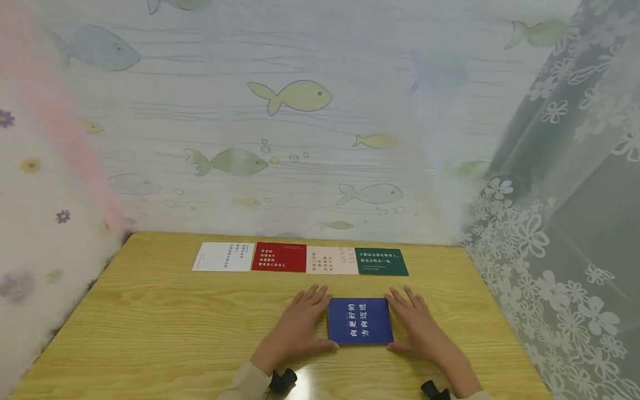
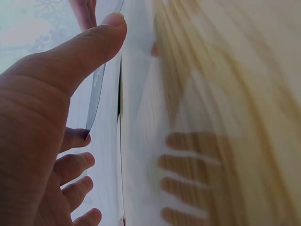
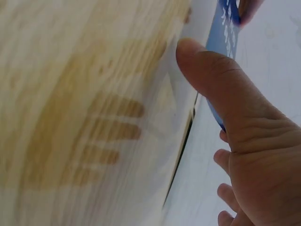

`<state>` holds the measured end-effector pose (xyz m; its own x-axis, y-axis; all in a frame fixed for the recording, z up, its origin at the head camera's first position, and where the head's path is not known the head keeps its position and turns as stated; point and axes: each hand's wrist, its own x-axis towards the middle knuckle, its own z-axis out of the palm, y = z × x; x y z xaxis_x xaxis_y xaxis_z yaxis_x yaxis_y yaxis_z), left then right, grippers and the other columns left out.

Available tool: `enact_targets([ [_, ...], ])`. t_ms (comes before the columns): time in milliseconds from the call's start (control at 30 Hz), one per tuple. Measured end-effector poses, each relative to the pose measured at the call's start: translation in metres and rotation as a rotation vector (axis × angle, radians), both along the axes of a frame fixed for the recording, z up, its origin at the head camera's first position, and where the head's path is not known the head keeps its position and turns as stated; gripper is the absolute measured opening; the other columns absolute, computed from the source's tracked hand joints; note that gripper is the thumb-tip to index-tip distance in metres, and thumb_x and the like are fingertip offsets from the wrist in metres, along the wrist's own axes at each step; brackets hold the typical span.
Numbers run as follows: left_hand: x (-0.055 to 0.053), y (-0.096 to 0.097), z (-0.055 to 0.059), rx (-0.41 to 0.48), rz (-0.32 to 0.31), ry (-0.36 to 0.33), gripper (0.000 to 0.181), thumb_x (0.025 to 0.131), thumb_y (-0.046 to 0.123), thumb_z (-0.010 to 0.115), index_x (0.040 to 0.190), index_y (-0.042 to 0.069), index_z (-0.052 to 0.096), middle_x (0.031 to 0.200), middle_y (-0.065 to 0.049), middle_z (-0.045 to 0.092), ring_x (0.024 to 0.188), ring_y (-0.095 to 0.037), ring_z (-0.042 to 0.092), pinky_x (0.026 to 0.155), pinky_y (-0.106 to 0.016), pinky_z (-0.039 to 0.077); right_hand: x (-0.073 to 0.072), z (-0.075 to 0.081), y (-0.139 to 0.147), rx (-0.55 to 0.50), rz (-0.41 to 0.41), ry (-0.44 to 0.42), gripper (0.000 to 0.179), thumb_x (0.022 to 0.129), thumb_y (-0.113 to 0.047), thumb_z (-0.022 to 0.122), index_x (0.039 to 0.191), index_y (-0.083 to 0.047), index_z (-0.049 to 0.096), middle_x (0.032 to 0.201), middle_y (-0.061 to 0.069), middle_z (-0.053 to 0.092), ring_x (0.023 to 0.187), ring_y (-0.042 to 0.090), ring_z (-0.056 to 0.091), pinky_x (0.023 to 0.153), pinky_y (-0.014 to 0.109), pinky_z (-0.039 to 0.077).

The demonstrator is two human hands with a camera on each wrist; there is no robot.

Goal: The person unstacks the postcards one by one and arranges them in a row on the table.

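Observation:
A blue card (image 1: 360, 321) with white characters lies between my two hands, its text turned sideways. My left hand (image 1: 300, 325) holds its left side, index fingertip at the far corner and thumb at the near corner. My right hand (image 1: 422, 330) holds the right side in the same way. In the left wrist view the card (image 2: 96, 92) shows as a thin strip between thumb and index finger. The right wrist view shows its printed face (image 3: 222, 28) behind the thumb. The other fingers of both hands are spread, with their reflections on the glossy tabletop.
Toward the back of the wooden table (image 1: 165, 322), a white card (image 1: 222, 256), a red card (image 1: 279, 258), a pale pink card (image 1: 322, 261) and a green card (image 1: 382, 262) lie in a row. A fish-patterned curtain (image 1: 300, 144) hangs behind; a lace curtain (image 1: 560, 289) hangs at right.

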<state>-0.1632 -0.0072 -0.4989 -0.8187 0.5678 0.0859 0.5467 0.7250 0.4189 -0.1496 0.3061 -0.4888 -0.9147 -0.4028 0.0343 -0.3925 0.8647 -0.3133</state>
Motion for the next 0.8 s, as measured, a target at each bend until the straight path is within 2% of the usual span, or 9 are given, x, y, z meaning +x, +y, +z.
enact_targets([
  [100, -0.004, 0.009, -0.001, 0.001, 0.005, -0.002, 0.106, 0.075, 0.069, 0.078, 0.155, 0.009, 0.043, 0.164, -0.01, 0.035, 0.155, -0.031, 0.025, 0.126, -0.052, 0.023, -0.002, 0.001, 0.007, 0.018, -0.016, 0.014, 0.111, 0.061, -0.033, 0.098, 0.153, -0.003, 0.044, 0.158, 0.023, 0.04, 0.148, 0.054, 0.024, 0.118, 0.072, 0.019],
  [333, -0.018, 0.034, -0.007, -0.032, -0.009, 0.038, 0.105, 0.075, 0.072, 0.076, 0.154, 0.012, 0.045, 0.164, -0.009, 0.035, 0.155, -0.03, 0.026, 0.126, -0.05, 0.024, -0.008, 0.005, 0.027, 0.011, -0.038, -0.046, 0.108, 0.065, -0.031, 0.097, 0.153, -0.004, 0.043, 0.159, 0.028, 0.036, 0.147, 0.058, 0.02, 0.115, 0.077, 0.017],
  [567, -0.032, 0.061, -0.015, -0.058, -0.016, 0.033, 0.103, 0.076, 0.073, 0.074, 0.155, 0.012, 0.044, 0.164, -0.007, 0.036, 0.155, -0.027, 0.025, 0.126, -0.047, 0.024, -0.016, 0.016, 0.045, -0.008, -0.059, -0.095, 0.105, 0.064, -0.025, 0.097, 0.152, -0.001, 0.044, 0.156, 0.033, 0.036, 0.144, 0.062, 0.02, 0.111, 0.081, 0.017],
  [800, -0.048, 0.089, -0.014, -0.08, -0.018, 0.034, 0.101, 0.078, 0.07, 0.073, 0.155, 0.013, 0.042, 0.164, -0.007, 0.035, 0.156, -0.026, 0.023, 0.127, -0.047, 0.023, -0.031, 0.021, 0.064, 0.029, -0.079, -0.1, 0.103, 0.064, -0.021, 0.097, 0.15, 0.002, 0.045, 0.152, 0.037, 0.038, 0.14, 0.066, 0.023, 0.108, 0.082, 0.02],
])
